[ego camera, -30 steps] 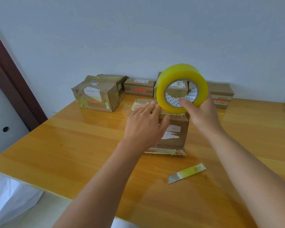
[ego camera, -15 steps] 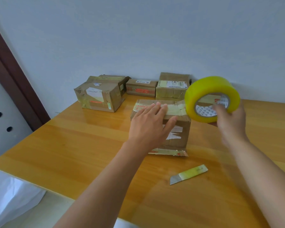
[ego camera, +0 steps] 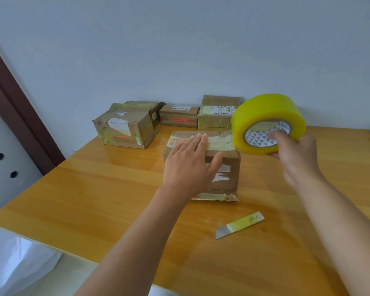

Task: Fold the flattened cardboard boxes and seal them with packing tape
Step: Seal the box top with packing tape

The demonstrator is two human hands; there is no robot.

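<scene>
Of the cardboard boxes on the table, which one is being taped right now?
The nearest box, under the left hand. Tape runs from its top to the roll in the right hand; the other boxes sit untouched by the wall.

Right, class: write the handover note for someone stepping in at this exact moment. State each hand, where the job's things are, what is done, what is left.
Left hand: flat, pressing the top of the box at the table's middle.
Right hand: grips the yellow tape roll, held up off the box's right edge, fingers in the core.
Done: a strip of tape runs from the roll across the box top.
Left: carry the tape down the right side, cut it with the knife lying nearer the person, press it flat. The bottom flap sticks out at the near side.
Four boxes stand by the wall.
</scene>
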